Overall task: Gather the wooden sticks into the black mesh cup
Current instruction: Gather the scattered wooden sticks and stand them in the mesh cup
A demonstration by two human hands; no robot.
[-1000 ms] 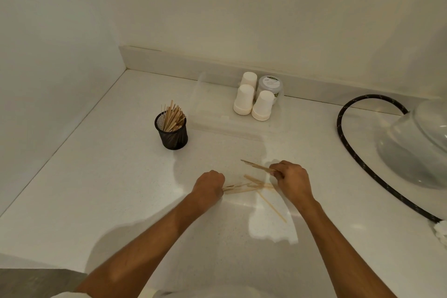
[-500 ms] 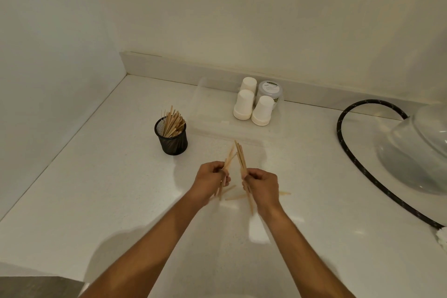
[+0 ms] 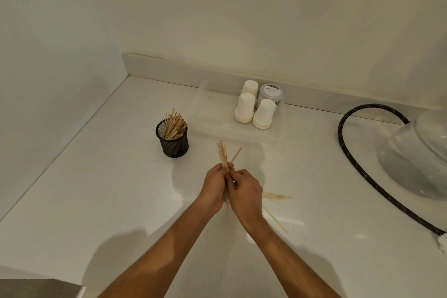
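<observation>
A black mesh cup point(image 3: 172, 143) stands on the white counter, left of centre, with several wooden sticks point(image 3: 174, 125) upright in it. My left hand point(image 3: 214, 185) and my right hand point(image 3: 244, 189) are pressed together above the counter, both gripping one bundle of wooden sticks point(image 3: 223, 154) that fans out above the fingers. The bundle sits to the right of the cup and nearer to me. A few loose sticks point(image 3: 276, 196) lie flat on the counter to the right of my right hand, and one long stick point(image 3: 275, 219) lies beside my right wrist.
Three white paper cups point(image 3: 245, 108) stand upside down by a lidded jar point(image 3: 270, 93) at the back wall, on a clear tray point(image 3: 212, 113). A black hose point(image 3: 344, 150) loops to a clear glass dome point(image 3: 420, 152) at right. Walls close off the left and back.
Both hands lifted sticks off the counter, came together at the centre, and merged two handfuls into a single upright bundle. A few sticks stayed on the counter at right.
</observation>
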